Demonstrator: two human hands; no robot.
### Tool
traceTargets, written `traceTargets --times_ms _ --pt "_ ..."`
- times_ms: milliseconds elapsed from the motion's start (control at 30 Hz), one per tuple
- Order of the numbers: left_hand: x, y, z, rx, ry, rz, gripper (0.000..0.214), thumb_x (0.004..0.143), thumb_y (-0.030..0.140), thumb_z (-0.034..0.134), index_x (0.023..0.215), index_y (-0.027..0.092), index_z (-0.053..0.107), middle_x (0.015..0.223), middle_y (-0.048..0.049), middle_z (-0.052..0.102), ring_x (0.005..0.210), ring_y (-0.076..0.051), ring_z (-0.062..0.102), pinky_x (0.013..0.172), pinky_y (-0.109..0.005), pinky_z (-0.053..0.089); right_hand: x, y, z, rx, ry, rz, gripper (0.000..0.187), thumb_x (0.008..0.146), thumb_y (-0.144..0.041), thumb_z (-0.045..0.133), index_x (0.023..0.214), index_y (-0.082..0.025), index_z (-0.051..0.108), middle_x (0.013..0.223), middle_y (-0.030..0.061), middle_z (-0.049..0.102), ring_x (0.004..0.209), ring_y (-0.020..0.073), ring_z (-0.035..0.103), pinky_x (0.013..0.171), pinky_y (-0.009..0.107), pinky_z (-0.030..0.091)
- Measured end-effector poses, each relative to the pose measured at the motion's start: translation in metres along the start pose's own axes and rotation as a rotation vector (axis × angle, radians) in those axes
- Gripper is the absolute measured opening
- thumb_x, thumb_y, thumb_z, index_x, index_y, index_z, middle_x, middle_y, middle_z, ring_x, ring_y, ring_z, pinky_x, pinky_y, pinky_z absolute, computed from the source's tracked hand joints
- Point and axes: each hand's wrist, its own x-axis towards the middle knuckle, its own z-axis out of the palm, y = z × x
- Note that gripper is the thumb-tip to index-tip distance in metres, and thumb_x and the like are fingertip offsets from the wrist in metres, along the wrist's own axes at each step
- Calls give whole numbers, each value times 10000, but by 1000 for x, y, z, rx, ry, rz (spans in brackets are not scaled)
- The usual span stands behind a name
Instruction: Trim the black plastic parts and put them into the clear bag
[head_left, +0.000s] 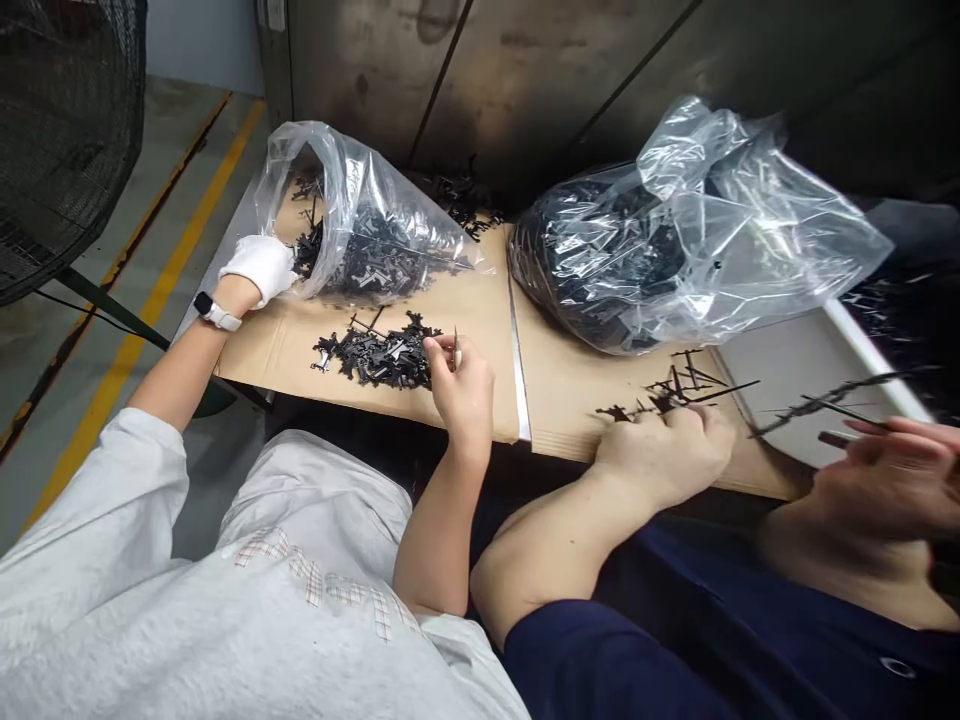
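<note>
My left hand (259, 268), in a white glove and with a watch at the wrist, is at the mouth of a clear plastic bag (360, 190). Black plastic parts (307, 250) lie at that mouth, beside the glove; my fingertips are hidden there. Pinched upright in my right hand (461, 380) is a slim, pointed tool (456, 348), perhaps a small knife. Just left of this hand, a loose pile of small black plastic parts (386, 352) lies on the cardboard (300, 385).
A co-worker's hands (667, 450) work to the right, with black sprues (686, 378) and a white tray (795, 400). A large filled plastic bag (622, 260) stands behind them. At far left is a fan (67, 140); a metal wall (525, 80) backs the table.
</note>
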Motion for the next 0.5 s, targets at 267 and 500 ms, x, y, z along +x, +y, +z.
traceTargets --times_ms 267,500 --pt "-93 21 17 -714 695 456 315 1015 484 657 1004 170 676 924 -27 707 802 -128 648 768 -276 557 -29 -35 27 662 -363 -112 472 884 -649 677 1057 -212 647 722 -53 512 540 86 360 488 254 294" --pt "-174 57 36 -1002 458 418 386 960 568 696 990 185 654 926 -42 706 823 -137 681 747 -243 548 -43 -46 31 721 -416 -251 382 916 -587 708 993 -216 660 816 -3 634 634 103 538 556 249 427"
